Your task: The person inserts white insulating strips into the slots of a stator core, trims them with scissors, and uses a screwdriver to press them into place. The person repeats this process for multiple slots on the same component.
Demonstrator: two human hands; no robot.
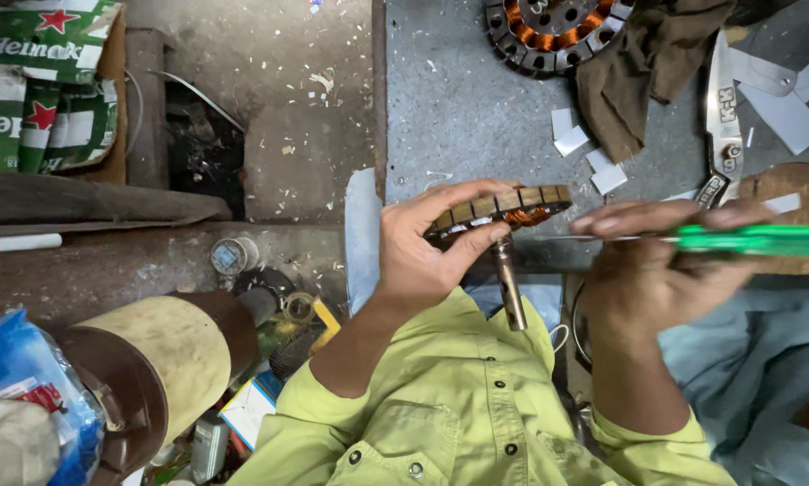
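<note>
Now left hand [418, 247] gripping stator [503, 209], right hand [643, 261] holding screwdriver [755, 239]

A grey metal worktop [476, 117] fills the upper right, scattered with white paper scraps [571, 139], a brown rag [638, 72] and shears [721, 126]. Left of it lies a dusty concrete floor [269, 81] with a dark gap [204, 148]. Green cartons [35, 81] sit top left, and a brown drum [161, 360] stands below amid clutter.

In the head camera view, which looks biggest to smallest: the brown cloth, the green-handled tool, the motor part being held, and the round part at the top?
1. Brown cloth
2. Green-handled tool
3 and 4. The held motor part and the round part at the top cannot be ranked: one is edge-on, the other cut off by the frame.
</note>
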